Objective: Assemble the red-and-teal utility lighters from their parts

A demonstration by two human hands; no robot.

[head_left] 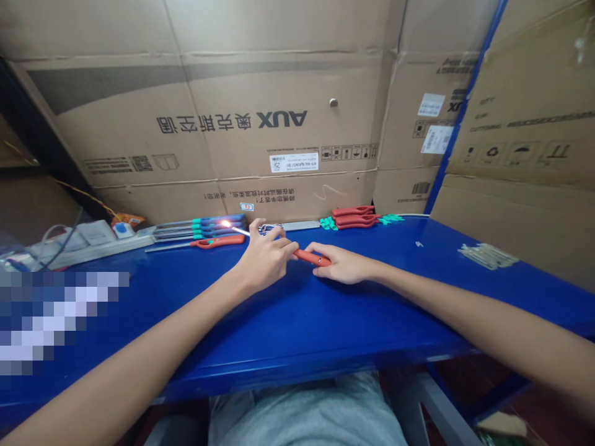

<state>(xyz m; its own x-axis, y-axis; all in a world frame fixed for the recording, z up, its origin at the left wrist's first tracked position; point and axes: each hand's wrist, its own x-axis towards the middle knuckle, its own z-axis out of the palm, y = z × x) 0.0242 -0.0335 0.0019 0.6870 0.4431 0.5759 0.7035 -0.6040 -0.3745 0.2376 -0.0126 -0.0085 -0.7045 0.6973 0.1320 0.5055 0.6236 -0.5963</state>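
Note:
Above the blue table, a red long-necked lighter (307,256) is held at a slant, its thin metal tube pointing left. A bright orange glow (225,223) shows at the tube's tip. My left hand (266,257) is closed around the front of the handle, hiding the trigger area and part of the tube. The handle's rear end is gripped by my right hand (346,265), thumb and fingers on either side of it. Just behind the glowing tip lie blue lighters (218,226) in a stack, with a red lighter (218,241) in front of them.
More red lighters (353,218) with green parts lie against the cardboard wall (195,142). Metal tubes (302,225) rest beside them. A power strip (105,249) with plugs sits at the left. On the right of the blue table (288,334) is a pile of small pale sticks (488,255).

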